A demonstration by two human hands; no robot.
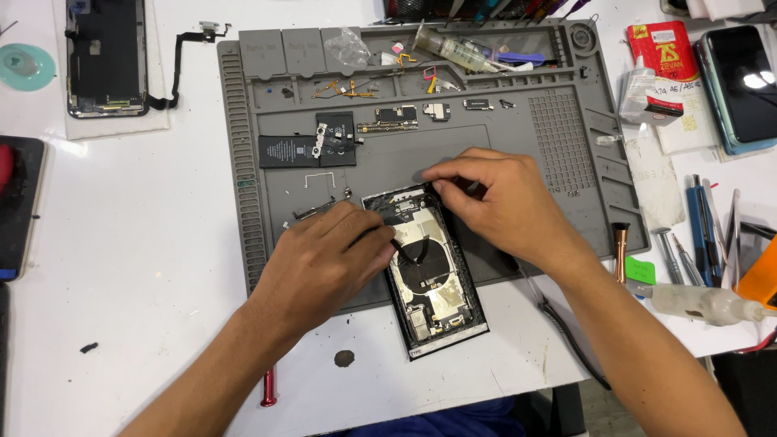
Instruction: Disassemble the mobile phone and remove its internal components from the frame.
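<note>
An opened phone housing lies at the front edge of the grey repair mat, its insides showing with a round black coil. My left hand rests on the housing's left side and grips a thin black tool whose tip touches the coil area. My right hand is curled over the housing's top right corner, fingers pinched together on a small part there; what it pinches is hidden.
A black battery, a logic board and small parts lie on the mat's upper half. A detached screen lies top left. Tools and a phone crowd the right side. A red screwdriver lies near the front edge.
</note>
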